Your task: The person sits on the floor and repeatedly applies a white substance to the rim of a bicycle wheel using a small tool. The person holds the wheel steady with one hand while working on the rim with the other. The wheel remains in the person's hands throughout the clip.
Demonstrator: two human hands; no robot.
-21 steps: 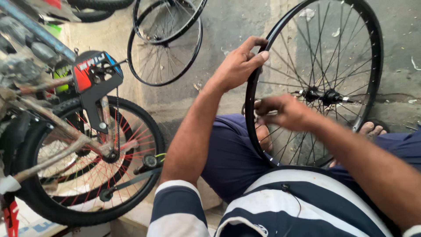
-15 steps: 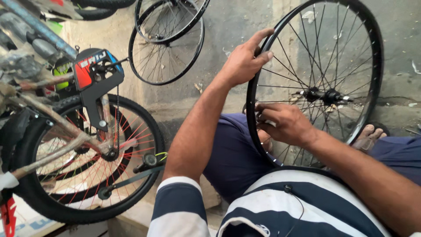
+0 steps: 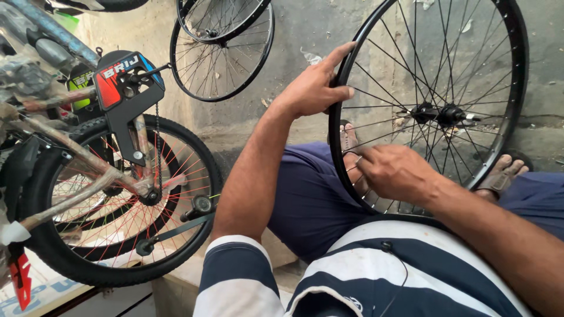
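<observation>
the left hand (image 3: 314, 88) grips the rim of the bare spoked bicycle wheel (image 3: 517, 76) standing upright between the person's knees, while the right hand (image 3: 396, 171) pinches a spoke near the lower rim. this looks like spoke adjusting or truing; turning the wheel onward likely calls for easing that left grip.

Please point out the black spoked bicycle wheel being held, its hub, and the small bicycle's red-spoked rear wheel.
Black spoked bicycle wheel (image 3: 518, 76): head view, right side of its rim.
Hub (image 3: 437, 113): head view, middle of the axle body.
Red-spoked rear wheel (image 3: 205, 154): head view, black tyre's right edge.
</observation>
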